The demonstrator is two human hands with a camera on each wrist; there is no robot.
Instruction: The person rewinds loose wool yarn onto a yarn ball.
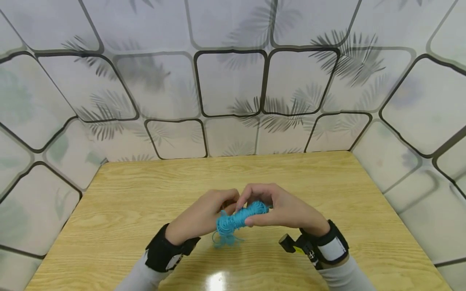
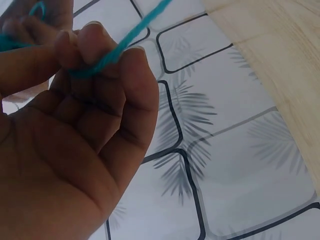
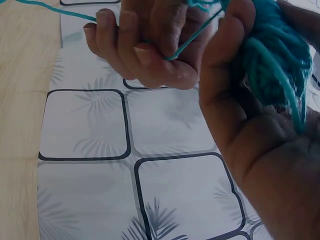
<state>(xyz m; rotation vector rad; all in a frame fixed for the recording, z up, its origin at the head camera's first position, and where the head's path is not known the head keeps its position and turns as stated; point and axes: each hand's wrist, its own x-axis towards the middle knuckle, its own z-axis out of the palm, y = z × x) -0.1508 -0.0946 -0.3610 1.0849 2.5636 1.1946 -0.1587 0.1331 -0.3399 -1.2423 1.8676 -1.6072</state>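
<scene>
A small bundle of turquoise yarn [image 1: 238, 218], wound round its middle, is held above the table by my right hand [image 1: 282, 206], thumb on the near side and fingers on the far side. In the right wrist view the bundle [image 3: 277, 60] lies between that thumb and fingers, its looped end toward the palm. My left hand [image 1: 209, 212] is just left of it, fingers curled. A single yarn strand [image 2: 132, 37] runs across those curled fingers in the left wrist view, pinched by the thumb. Loose loops [image 1: 226, 238] dangle under the bundle's left end.
The wooden table [image 1: 145, 186] spreads under both hands. Behind it stands a pale wall covering [image 1: 233, 89] with dark rounded outlines and leaf prints. Each wrist wears a black strap [image 1: 160, 250], and a small black camera [image 1: 287, 243] juts from the right one.
</scene>
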